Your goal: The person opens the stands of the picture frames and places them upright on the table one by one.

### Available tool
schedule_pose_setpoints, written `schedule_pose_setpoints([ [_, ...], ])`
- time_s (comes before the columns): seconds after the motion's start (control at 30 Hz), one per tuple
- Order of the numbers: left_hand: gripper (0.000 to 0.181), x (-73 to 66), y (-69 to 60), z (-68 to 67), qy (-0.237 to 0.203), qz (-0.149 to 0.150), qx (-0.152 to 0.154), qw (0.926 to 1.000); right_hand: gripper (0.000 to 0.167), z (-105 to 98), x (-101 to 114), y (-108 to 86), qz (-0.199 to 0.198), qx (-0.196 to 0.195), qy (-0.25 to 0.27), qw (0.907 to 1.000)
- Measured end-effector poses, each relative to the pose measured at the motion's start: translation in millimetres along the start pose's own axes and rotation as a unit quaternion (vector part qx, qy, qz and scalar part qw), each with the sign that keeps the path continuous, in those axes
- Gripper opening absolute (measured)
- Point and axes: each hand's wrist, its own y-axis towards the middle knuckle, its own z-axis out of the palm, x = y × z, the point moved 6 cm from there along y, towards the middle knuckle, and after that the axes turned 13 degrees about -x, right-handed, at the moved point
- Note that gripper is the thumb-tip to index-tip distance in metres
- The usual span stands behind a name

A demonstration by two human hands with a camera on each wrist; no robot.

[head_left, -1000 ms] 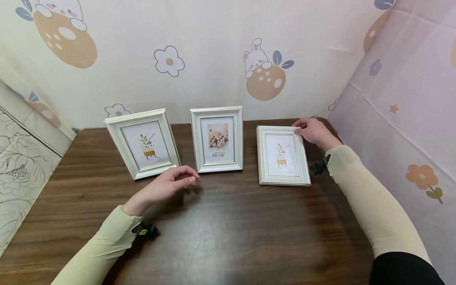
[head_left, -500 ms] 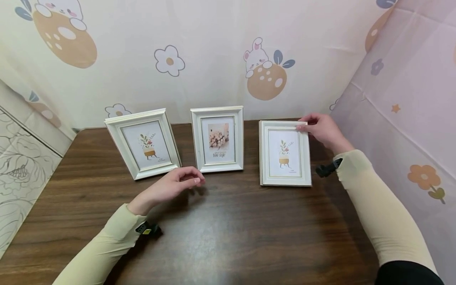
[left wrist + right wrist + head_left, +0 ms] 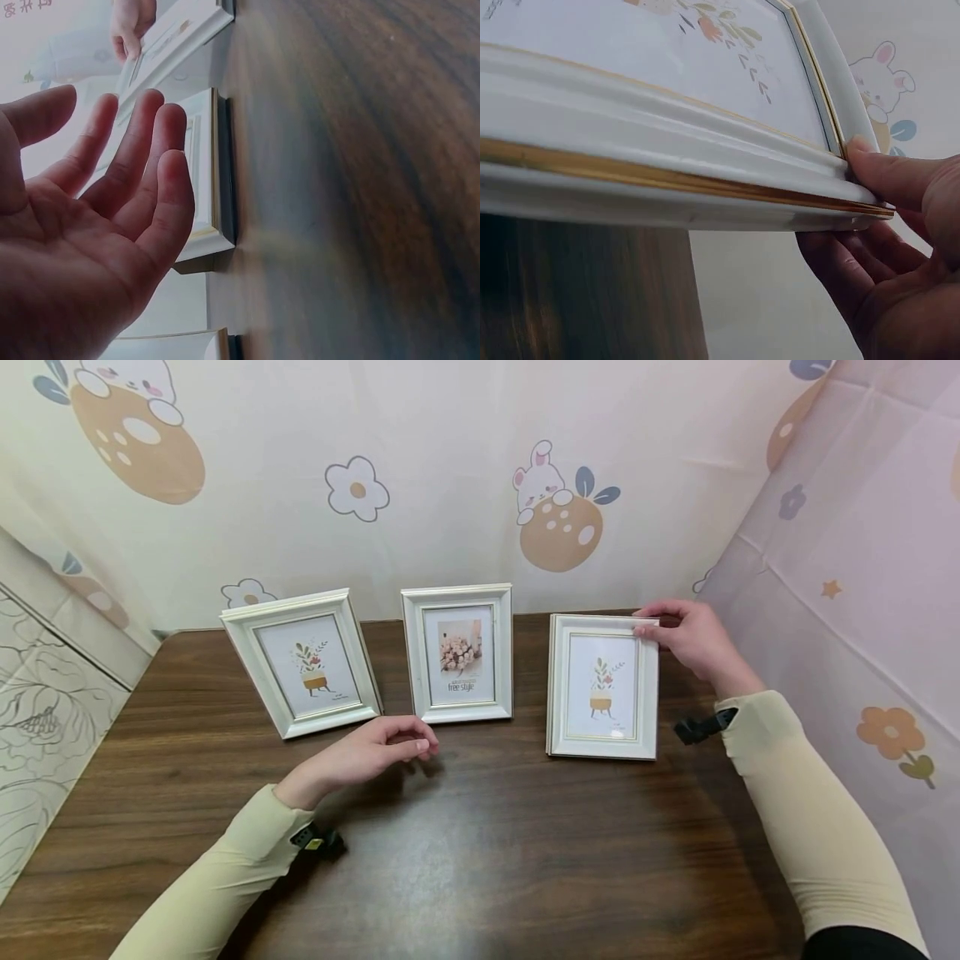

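At the right of the table, my right hand pinches the top right corner of a white picture frame with a potted-plant print. In the right wrist view the thumb lies on the front of that frame and the fingers are behind it. My left hand hovers over the table with loosely bent fingers and holds nothing. Close to it stand the middle picture frame, with a flower photo, and the left picture frame, with another plant print. The left wrist view shows the palm bare.
The brown wooden table runs back to a cloth backdrop printed with rabbits and flowers. A similar cloth hangs along the right side. A black wrist camera sits below the right wrist.
My right hand has raised the right picture frame from a lower lean to more upright and shifted slightly right with it. The left hand has drifted a little to the right.
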Motion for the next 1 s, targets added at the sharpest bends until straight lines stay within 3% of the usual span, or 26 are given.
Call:
schedule_pose_setpoints([
  [0.23, 0.024, -2.8, 1.3, -11.7, 0.010, 0.001, -0.007, 0.9999, 0.045, -6, 5, -8.1, -0.011, -0.015, -0.003, 0.9998],
  [0.6, 0.021, -1.2, 1.6, -34.6, 0.050, -0.010, -0.061, 0.9968, 0.040, -10, 12, -17.9, -0.043, -0.035, 0.034, 0.9979],
  [1.0, 0.026, 1.5, 1.5, -41.2, 0.049, -0.006, -0.069, 0.9964, 0.030, -19, 28, -32.6, -0.077, -0.036, 0.099, 0.9915],
])
